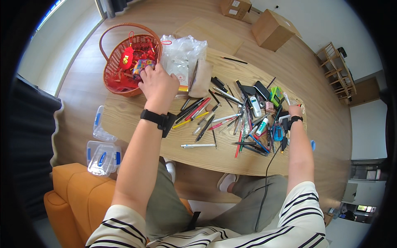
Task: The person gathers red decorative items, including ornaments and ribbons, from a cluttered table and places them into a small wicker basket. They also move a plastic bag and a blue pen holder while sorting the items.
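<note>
My left hand (158, 83) reaches over the near rim of a red-brown wicker basket (108, 73), its fingers on a small colourful patterned packet (143, 67). Inside the basket lie red festive ornaments, one a red hanging charm (126, 59) with a gold figure. At the right end of the wooden table, my right hand (295, 110) is closed around the lower part of a slim white object (286, 98), too small to identify. Close by are a green toy card terminal (275, 96), a blue digital timer (278, 133) and a glue stick (262, 126).
Pens and pencils (198, 111) are strewn over the wooden table (173, 152). A beige pouch (201, 79) and clear plastic bags (183, 46) sit beside the basket. A black cable (266, 183) runs from the right wrist. Clear plastic boxes (102, 158) stand by an orange chair (77, 192).
</note>
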A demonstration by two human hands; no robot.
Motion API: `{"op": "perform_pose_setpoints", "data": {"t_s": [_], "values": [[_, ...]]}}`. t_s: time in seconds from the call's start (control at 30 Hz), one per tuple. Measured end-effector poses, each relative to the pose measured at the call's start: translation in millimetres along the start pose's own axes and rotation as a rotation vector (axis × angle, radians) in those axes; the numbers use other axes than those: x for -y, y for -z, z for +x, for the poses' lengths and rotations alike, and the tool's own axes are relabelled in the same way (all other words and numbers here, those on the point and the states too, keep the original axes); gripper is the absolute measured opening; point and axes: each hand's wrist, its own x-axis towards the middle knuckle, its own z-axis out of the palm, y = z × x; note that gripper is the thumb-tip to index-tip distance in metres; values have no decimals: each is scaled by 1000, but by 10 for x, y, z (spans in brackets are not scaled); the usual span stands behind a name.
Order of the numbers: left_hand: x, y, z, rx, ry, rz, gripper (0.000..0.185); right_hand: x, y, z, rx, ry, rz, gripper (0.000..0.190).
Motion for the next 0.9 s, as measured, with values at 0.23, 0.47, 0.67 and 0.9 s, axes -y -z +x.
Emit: {"op": "perform_pose_setpoints", "data": {"t_s": [0.23, 0.47, 0.67, 0.9], "values": [[158, 79, 0, 298, 89, 66, 61, -436, 94, 63, 100, -555, 870, 10], [194, 60, 0, 419, 39, 48, 62, -1232, 314, 64, -41, -581, 984, 25], [333, 205, -21, 436, 56, 72, 61, -911, 570, -500, -13, -488, 1141, 19], [337, 143, -83, 434, 17, 46, 65, -532, 1190, -1021, 7, -128, 1125, 19]]}}
